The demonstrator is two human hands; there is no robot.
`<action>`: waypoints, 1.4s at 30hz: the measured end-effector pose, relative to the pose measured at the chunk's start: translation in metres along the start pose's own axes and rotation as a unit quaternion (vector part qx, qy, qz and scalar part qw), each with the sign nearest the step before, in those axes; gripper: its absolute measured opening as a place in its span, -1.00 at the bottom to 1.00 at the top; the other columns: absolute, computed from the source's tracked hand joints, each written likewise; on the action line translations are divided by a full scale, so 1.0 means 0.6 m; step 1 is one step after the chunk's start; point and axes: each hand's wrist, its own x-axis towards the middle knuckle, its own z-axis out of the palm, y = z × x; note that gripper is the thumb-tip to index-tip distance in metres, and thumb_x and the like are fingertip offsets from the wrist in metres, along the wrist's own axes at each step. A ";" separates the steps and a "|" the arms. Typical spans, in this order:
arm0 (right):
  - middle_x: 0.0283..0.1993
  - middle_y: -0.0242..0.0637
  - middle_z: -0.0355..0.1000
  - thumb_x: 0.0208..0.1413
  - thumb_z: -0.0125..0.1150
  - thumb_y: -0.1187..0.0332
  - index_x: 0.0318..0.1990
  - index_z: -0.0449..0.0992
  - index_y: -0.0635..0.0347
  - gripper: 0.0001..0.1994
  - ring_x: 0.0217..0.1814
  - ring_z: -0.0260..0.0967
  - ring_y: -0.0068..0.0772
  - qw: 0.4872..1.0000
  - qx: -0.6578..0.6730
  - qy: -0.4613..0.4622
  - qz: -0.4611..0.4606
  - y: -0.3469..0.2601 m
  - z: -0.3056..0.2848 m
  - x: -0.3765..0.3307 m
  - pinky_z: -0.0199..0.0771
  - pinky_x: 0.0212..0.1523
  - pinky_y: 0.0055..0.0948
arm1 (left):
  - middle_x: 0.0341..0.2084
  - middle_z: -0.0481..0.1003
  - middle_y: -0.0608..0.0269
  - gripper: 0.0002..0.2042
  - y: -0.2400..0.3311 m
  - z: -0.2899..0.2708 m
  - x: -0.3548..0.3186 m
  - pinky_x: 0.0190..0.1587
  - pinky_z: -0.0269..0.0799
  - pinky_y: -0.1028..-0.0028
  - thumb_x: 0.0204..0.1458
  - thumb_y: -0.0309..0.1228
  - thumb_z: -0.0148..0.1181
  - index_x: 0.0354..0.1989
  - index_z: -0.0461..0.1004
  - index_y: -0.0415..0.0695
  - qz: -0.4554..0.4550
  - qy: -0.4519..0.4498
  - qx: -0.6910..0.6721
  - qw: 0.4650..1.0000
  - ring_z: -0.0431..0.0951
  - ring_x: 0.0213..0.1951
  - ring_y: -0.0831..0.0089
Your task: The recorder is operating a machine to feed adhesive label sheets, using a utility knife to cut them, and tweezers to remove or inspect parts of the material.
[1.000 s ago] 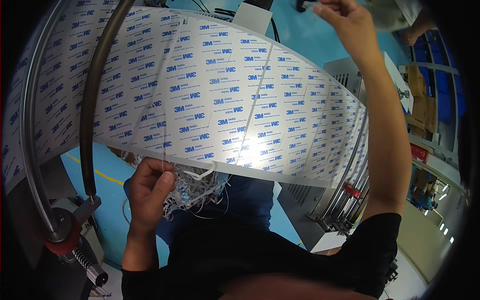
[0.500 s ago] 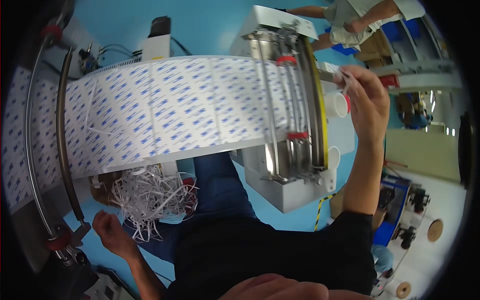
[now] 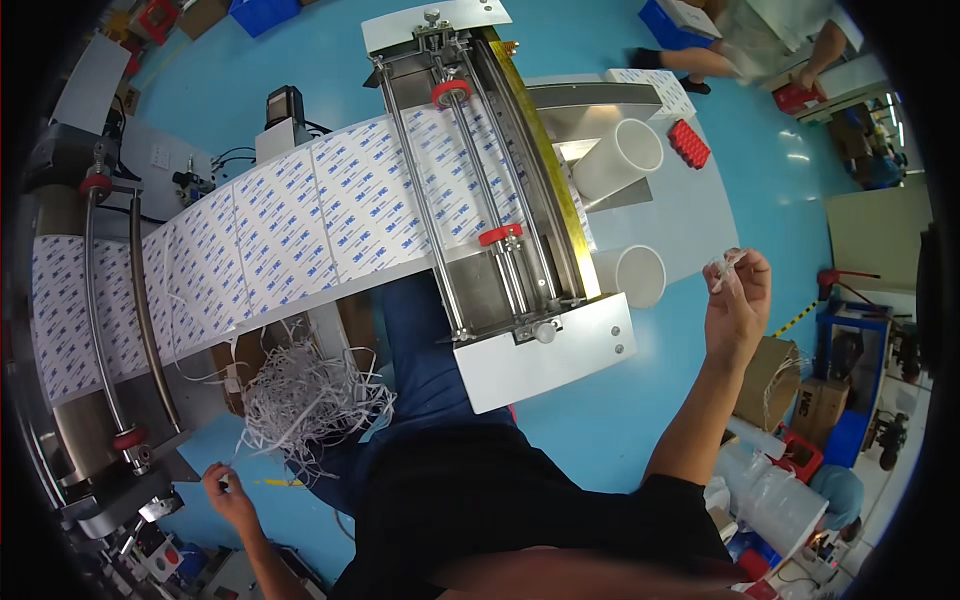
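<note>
My right hand [image 3: 740,295] is raised to the right of the machine's outlet plate, its fingertips pinched on a small crumpled whitish strip [image 3: 722,270]. Low on the left, my left hand [image 3: 230,495] has its fingers curled in a pinch. Thin strips trail close to its fingertips, but what they hold is too small to make out. Above it sits a tangled heap of white strips [image 3: 310,400], partly over my leg. A white web with a blue print [image 3: 275,230] runs from the left rollers into the roller machine [image 3: 545,360]. A loose strip lies along the web's left part.
Two white cardboard tubes [image 3: 640,150] rest at the machine's outlet, above a grey plate [image 3: 690,215]. A red ridged block [image 3: 689,144] lies on that plate. Steel rollers [image 3: 105,330] stand at left. Another person's legs and arm show at upper right; cartons [image 3: 770,380] stand at right.
My right hand has moved away from the machine's outlet, toward me, with the strip still pinched. The whole view has shifted, showing more of the outlet plate. My left hand sits slightly lower in view.
</note>
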 end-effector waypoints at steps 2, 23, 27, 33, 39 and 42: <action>-0.10 -0.28 0.31 0.07 0.13 0.61 0.02 0.32 0.19 -0.66 -0.21 0.26 -0.53 1.000 0.022 0.007 0.005 0.035 0.010 0.004 0.27 -0.08 -0.43 | -0.30 0.41 0.27 -0.95 -0.061 -0.026 -0.023 -0.12 0.32 0.37 0.06 -0.60 0.11 -0.31 0.41 -0.22 -0.136 0.027 -0.121 0.983 0.39 -0.24 0.43; -0.23 -0.21 0.39 0.10 0.18 0.61 -0.21 0.42 0.26 -0.87 -0.23 0.41 -0.48 0.920 0.183 -0.341 0.064 0.012 0.303 -0.133 0.42 -0.21 -0.59 | -0.35 0.40 0.15 -0.69 0.536 0.166 0.032 -0.30 0.29 0.43 0.05 -0.25 0.24 -0.16 0.48 -0.24 0.319 -0.105 -0.204 0.919 0.36 -0.40 0.39; -0.18 -0.28 0.40 0.16 0.12 0.58 -0.18 0.40 0.28 -0.90 -0.19 0.37 -0.58 0.900 0.272 -0.246 0.235 0.036 0.384 -0.188 0.40 -0.14 -0.58 | -0.22 0.47 0.09 -0.53 0.620 0.198 0.051 -0.31 0.44 0.44 -0.09 -0.33 0.38 0.02 0.48 -0.24 0.408 -0.062 -0.275 0.869 0.49 -0.25 0.26; -0.09 -0.29 0.42 0.25 0.02 0.45 -0.04 0.39 0.26 -0.83 0.01 0.35 -0.46 0.859 0.315 -0.258 0.312 0.053 0.412 -0.227 0.26 0.16 -0.36 | -0.41 0.50 0.24 -0.74 0.574 0.190 0.060 -0.45 0.41 0.49 -0.08 -0.52 0.33 -0.16 0.59 -0.19 0.420 0.017 -0.298 0.857 0.50 -0.45 0.37; -0.06 -0.34 0.37 0.28 0.00 0.44 0.01 0.38 0.23 -0.80 0.01 0.30 -0.54 0.839 0.328 -0.280 0.332 0.046 0.435 -0.263 0.26 0.10 -0.45 | -0.50 0.46 0.19 -0.91 0.547 0.170 0.038 -0.51 0.35 0.50 0.03 -0.54 0.24 -0.29 0.58 -0.22 0.304 0.026 -0.317 0.898 0.48 -0.50 0.42; -0.02 -0.34 0.35 0.28 -0.01 0.44 0.03 0.37 0.17 -0.80 0.01 0.29 -0.50 0.838 0.328 -0.304 0.313 0.056 0.434 -0.272 0.26 0.10 -0.39 | -0.53 0.44 0.18 -0.94 0.538 0.171 0.032 -0.52 0.31 0.52 0.08 -0.52 0.19 -0.33 0.56 -0.22 0.255 0.025 -0.335 0.907 0.46 -0.52 0.43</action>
